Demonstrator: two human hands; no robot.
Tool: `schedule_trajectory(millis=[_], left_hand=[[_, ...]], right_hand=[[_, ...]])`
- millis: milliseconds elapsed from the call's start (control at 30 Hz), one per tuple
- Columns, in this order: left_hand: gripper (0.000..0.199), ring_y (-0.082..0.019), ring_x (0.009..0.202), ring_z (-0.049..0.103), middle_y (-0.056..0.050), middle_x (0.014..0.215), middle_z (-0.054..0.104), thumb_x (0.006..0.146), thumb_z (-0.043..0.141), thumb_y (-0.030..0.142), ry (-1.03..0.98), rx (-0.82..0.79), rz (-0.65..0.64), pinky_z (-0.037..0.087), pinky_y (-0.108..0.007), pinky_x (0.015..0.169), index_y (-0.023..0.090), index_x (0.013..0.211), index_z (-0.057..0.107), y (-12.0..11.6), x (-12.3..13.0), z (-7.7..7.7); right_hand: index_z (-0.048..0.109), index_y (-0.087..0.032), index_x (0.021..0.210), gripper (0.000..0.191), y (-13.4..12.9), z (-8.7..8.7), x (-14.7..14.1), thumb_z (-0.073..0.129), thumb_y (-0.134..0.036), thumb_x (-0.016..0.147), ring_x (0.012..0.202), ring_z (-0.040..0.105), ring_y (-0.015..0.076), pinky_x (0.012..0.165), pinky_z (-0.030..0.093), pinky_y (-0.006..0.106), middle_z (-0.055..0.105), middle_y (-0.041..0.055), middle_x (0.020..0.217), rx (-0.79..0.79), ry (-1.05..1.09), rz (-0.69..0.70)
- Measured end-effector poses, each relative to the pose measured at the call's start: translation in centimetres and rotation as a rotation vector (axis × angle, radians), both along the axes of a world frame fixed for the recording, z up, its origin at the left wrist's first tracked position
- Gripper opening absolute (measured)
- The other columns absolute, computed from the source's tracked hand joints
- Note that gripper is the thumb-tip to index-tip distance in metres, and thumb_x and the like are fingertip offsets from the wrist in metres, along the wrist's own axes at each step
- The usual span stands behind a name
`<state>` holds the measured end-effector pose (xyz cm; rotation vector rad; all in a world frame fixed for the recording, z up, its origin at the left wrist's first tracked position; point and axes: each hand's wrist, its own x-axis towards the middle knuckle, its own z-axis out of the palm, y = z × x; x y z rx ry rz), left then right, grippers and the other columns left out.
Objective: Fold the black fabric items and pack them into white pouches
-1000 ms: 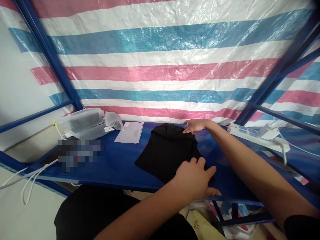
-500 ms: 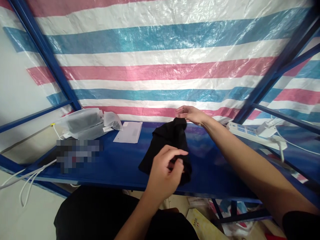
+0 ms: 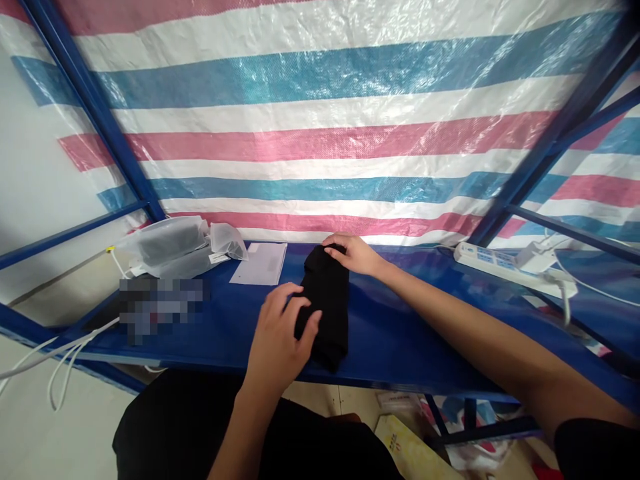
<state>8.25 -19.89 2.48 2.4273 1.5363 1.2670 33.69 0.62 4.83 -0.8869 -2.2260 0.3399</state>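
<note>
Head view, black cloth (image 3: 329, 313) in folding. A second ago I saw the cloth spread wide; its right side has since been brought leftward, and it now lies as a narrow strip on the blue tabletop (image 3: 405, 333), running front to back, right of the white papers (image 3: 260, 264). I judge this fold nearly laid, its edges perhaps wanting some smoothing. Left hand (image 3: 281, 333): fingers spread and curved at the cloth's left side. Right hand (image 3: 354, 255): at the far end, thumb over the fabric; whether it pinches there, I cannot tell.
</note>
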Motion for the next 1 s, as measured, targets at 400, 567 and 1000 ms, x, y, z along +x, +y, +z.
schedule_trajectory(millis=[400, 567, 1000], left_hand=[[0.129, -0.060, 0.167, 0.010, -0.011, 0.186, 0.015, 0.074, 0.090, 0.076, 0.514, -0.371, -0.093, 0.018, -0.089, 0.128, 0.033, 0.179, 0.030, -5.2, 5.1, -3.1], [0.076, -0.056, 0.162, 0.034, -0.010, 0.181, 0.031, 0.101, 0.070, 0.032, 0.648, -0.454, -0.091, 0.043, -0.082, 0.120, 0.037, 0.172, 0.045, -7.0, 5.3, -0.6], [0.026, -0.024, 0.082, 0.075, 0.000, 0.086, 0.079, 0.081, 0.093, 0.045, 0.651, -0.628, -0.507, 0.054, -0.032, 0.076, 0.024, 0.091, 0.082, 11.7, 3.8, 16.0]], right_hand=[[0.056, -0.037, 0.165, 0.065, 3.1, -4.3, 3.0, 0.039, -0.072, 0.112, 0.167, 0.038, 0.0350, 0.141, 0.019, 0.061, 0.052, -0.0002, 0.172, -0.192, -0.242, 0.033], [0.057, -0.028, 0.165, 0.075, 3.5, -5.1, 3.5, 0.033, -0.075, 0.112, 0.161, 0.049, 0.0328, 0.138, 0.031, 0.055, 0.055, 0.0072, 0.170, -0.179, -0.094, -0.128], [0.064, -0.023, 0.151, 0.061, 3.6, -5.8, 3.3, 0.046, -0.066, 0.112, 0.141, 0.067, 0.0336, 0.125, 0.049, 0.054, 0.071, 0.0131, 0.151, -0.218, 0.075, -0.203]])
